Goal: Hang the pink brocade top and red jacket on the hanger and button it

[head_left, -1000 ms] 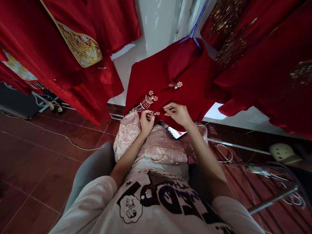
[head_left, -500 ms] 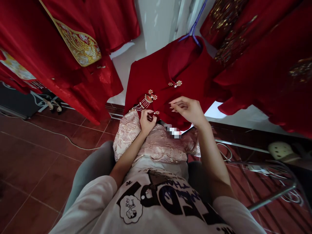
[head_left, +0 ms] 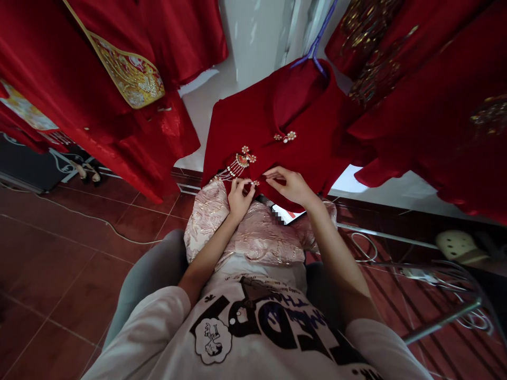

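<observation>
A red garment (head_left: 241, 119) on a purple hanger (head_left: 315, 50) drapes down over my lap. At its lower front, my left hand (head_left: 240, 199) is closed in a pinch on a small beaded flower ornament (head_left: 255, 183) at the cloth's edge. Just right of that flower, my right hand (head_left: 292, 187) has thumb and forefinger curled near each other over the cloth; whatever is between them is too small to make out. Above my left hand lies a beaded fan-shaped tassel (head_left: 241, 160). Another flower fastening (head_left: 285, 137) sits at the neckline.
Pink brocade cloth (head_left: 245, 235) covers my lap, and a phone (head_left: 285, 214) lies on it under the garment's hem. Red garments (head_left: 130, 47) hang at left and more (head_left: 431, 111) at right. A metal rack (head_left: 443, 319) stands low at right, near a pale clog (head_left: 459, 245).
My right hand has moved left and slightly down, closer to the flower ornament and my left hand. More of the phone shows. My left hand has hardly moved.
</observation>
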The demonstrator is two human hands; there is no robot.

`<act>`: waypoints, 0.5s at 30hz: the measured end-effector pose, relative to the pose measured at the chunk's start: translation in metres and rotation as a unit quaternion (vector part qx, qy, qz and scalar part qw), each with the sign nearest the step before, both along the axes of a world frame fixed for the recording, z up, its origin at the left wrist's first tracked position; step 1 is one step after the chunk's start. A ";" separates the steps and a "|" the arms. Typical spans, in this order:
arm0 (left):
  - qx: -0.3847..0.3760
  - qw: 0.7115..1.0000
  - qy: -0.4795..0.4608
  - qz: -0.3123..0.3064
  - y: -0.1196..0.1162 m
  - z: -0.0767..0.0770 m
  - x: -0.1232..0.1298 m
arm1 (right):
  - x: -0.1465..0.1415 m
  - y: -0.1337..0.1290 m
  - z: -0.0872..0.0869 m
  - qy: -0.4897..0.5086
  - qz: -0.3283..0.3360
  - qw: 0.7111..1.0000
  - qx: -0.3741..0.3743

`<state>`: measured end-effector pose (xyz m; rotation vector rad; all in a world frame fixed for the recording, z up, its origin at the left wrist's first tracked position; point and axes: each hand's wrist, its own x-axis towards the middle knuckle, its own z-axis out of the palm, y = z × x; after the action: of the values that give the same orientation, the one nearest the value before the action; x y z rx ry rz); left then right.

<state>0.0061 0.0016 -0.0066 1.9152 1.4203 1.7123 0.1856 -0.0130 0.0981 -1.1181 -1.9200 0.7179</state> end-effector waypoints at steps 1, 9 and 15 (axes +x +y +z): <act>0.001 1.000 -0.001 -0.007 0.000 -0.001 -0.001 | -0.002 0.002 -0.005 -0.003 0.010 1.000 0.001; -0.014 0.993 -0.101 -0.054 0.004 -0.004 0.002 | -0.007 0.005 -0.019 -0.028 0.040 0.999 -0.025; -0.023 0.983 -0.149 -0.106 0.004 -0.006 0.002 | -0.006 0.006 -0.019 -0.014 0.038 0.998 -0.038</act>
<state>0.0081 0.0057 -0.0126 1.6347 1.0959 1.7559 0.1798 -0.0071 0.0792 -1.1124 -1.9827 0.8257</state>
